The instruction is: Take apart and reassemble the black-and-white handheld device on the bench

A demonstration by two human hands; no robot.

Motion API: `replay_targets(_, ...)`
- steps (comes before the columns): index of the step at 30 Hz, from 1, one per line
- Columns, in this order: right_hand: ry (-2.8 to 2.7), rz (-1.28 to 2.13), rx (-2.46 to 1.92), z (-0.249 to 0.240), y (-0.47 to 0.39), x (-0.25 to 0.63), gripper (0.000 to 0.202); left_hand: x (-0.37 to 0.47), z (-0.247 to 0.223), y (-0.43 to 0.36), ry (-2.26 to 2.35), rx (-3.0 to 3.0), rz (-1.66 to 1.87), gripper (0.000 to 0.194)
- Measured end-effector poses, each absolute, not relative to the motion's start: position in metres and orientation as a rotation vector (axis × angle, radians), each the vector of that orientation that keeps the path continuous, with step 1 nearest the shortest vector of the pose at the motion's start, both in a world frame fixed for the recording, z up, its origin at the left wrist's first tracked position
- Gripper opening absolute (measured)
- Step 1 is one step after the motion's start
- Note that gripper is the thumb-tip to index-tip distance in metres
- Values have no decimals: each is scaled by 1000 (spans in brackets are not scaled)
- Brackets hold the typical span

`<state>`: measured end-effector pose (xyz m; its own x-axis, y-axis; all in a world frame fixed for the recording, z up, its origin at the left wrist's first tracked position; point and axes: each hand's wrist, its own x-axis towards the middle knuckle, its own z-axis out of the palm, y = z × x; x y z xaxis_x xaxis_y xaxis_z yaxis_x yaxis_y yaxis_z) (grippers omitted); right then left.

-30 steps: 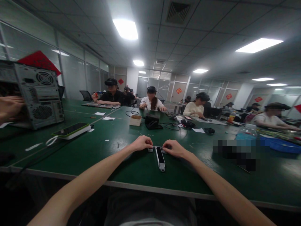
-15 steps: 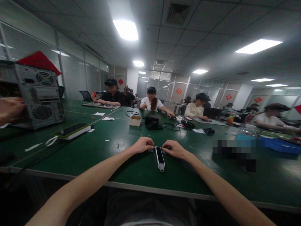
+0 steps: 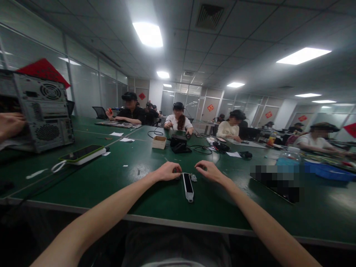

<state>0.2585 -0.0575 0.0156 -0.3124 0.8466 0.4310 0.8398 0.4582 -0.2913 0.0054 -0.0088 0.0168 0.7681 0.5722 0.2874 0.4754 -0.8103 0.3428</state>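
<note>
A slim white pen-shaped device (image 3: 188, 187) with a long dark screen lies on the green table, its narrow end towards me. Beside its upper right edge rests a small pale grey part (image 3: 194, 178) whose kind I cannot make out. My left hand (image 3: 169, 171) is closed at the device's upper left corner, fingertips together; whatever is in them is hidden. Over to the right, my right hand (image 3: 209, 171) hovers just beyond the pale part, thumb and fingers apart, holding nothing.
On the left stand an opened computer case (image 3: 46, 111), with another person's hand at it, and a phone (image 3: 83, 153) on a white block. Ahead are a small box (image 3: 159, 142) and black devices with cables (image 3: 179, 142). A bottle (image 3: 289, 157) and blue tray (image 3: 328, 171) sit right. Several people work around.
My right hand has moved off the device's right side, slightly up and right, and its fingers have parted, uncovering the pale part. My left hand stays at the upper left corner.
</note>
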Motion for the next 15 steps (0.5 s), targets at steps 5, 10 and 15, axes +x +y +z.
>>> replay_targets(5, -2067, -118, -1626, 5, -43, 294, 27, 4, 19, -8, 837, 2793, 543, 24)
replay_targets(10, -2170, -19, -1685, -6, -37, 302, 31, 5, 20, -10, 865, 2864, 538, 19)
replay_targets(15, -2292, -10, -1666, -3, -35, 291, 23, 5, 18, -10, 838, 2893, 532, 17)
